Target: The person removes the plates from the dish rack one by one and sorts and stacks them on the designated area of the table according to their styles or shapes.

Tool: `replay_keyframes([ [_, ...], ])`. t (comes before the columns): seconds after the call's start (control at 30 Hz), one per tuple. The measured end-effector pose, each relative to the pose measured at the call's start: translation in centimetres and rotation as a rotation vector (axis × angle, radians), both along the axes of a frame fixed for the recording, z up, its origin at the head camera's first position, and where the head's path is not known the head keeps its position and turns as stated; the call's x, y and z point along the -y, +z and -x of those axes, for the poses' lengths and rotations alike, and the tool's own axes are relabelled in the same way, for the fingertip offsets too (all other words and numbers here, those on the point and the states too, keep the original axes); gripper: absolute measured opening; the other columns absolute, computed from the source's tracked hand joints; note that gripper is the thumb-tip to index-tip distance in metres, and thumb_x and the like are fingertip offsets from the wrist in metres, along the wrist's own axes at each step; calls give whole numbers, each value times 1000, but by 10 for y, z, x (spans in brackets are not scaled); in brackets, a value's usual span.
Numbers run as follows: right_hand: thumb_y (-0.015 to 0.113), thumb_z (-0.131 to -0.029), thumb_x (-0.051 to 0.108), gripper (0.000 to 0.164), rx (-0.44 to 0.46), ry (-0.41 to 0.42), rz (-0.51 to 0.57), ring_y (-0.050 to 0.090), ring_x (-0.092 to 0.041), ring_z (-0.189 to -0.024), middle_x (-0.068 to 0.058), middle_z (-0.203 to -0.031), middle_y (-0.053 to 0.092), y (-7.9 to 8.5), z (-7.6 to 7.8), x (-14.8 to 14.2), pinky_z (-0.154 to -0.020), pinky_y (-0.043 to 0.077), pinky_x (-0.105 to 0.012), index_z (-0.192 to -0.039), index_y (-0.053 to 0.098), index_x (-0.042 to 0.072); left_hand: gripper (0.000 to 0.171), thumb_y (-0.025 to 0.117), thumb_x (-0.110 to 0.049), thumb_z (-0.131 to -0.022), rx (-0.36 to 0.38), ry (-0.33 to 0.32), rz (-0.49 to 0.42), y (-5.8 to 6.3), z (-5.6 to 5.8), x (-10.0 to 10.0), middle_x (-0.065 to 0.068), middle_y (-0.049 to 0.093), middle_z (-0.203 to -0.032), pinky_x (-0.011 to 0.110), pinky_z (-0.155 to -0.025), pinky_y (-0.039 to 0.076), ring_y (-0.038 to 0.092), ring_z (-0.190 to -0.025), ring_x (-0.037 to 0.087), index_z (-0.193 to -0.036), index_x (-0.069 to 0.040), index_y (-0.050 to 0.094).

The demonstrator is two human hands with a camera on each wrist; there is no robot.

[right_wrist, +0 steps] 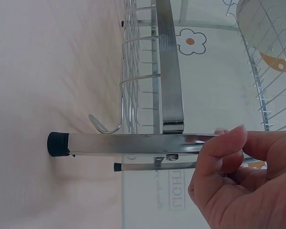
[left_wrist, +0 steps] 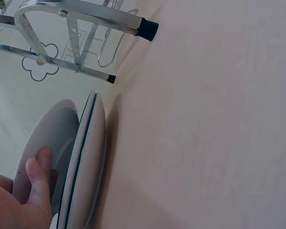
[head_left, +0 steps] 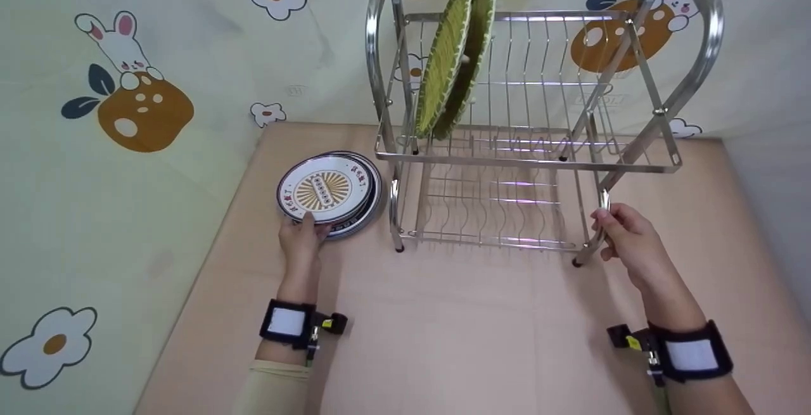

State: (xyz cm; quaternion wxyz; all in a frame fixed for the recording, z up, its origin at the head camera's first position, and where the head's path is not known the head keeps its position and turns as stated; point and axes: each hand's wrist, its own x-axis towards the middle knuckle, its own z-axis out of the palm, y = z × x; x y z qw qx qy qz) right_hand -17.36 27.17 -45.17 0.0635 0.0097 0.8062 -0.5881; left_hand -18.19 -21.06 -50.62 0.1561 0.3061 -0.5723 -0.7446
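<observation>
My left hand (head_left: 298,241) pinches the near rim of a white plate (head_left: 324,188) printed with a gold sunburst, thumb on top and fingers beneath. In the left wrist view that plate (left_wrist: 45,136) is tilted up off the stacked plates (left_wrist: 83,167) under it. At the other side, my right hand (head_left: 633,237) grips the front right leg of a two-tier metal dish rack (head_left: 529,165); the right wrist view shows thumb and fingers curled round the flat bar (right_wrist: 128,143). Two green plates with pale scalloped rims (head_left: 447,63) stand upright in the upper tier's left part.
The rack's lower tier (head_left: 494,237) has wavy wire dividers. Black feet (head_left: 577,263) carry the rack on the pinkish tabletop (head_left: 443,332). A wall (head_left: 209,225) with rabbit and flower prints borders the table at left and back.
</observation>
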Motion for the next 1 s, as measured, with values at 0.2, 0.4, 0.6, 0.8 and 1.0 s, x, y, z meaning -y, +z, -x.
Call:
replay_keyframes([
  [0.2, 39, -92, 33, 40, 5, 2, -4, 42, -8, -62, -8, -87, 47, -1, 1, 1, -46, 45, -21, -106, 43, -4, 36, 40, -9, -92, 41, -30, 39, -4, 0, 4, 10, 49, -84, 27, -63, 53, 58, -59, 12, -126, 1, 36],
  [0.4, 39, -92, 34, 43, 8, 2, -8, 41, -8, -62, -8, -87, 47, 0, 0, 1, -46, 46, -22, -107, 42, -6, 36, 42, -11, -92, 72, -89, 90, -3, -3, 10, 12, 51, -81, 30, -61, 53, 61, -57, 16, -125, 1, 35],
  [0.6, 40, -92, 32, 40, -1, 2, 3, 41, -8, -61, -8, -86, 47, 0, 1, 1, -45, 46, -22, -106, 44, -5, 38, 44, -15, -92, 93, -142, 122, 0, -7, 15, 12, 56, -68, 41, -64, 52, 63, -55, 21, -126, -1, 35],
  [0.8, 40, -92, 32, 39, 9, -1, 6, 41, -8, -61, -7, -86, 47, 0, 1, 0, -45, 46, -22, -105, 44, -4, 38, 44, -16, -92, 138, -165, 236, 1, -7, 21, 11, 59, -59, 41, -54, 52, 60, -48, 22, -123, 2, 36],
  [1.0, 41, -92, 33, 39, 7, -3, 9, 40, -8, -61, -6, -86, 47, 0, 0, 1, -45, 45, -21, -105, 44, -4, 39, 45, -15, -91, 177, -208, 367, -2, -5, 26, 12, 59, -59, 42, -51, 51, 60, -48, 26, -126, -1, 35],
])
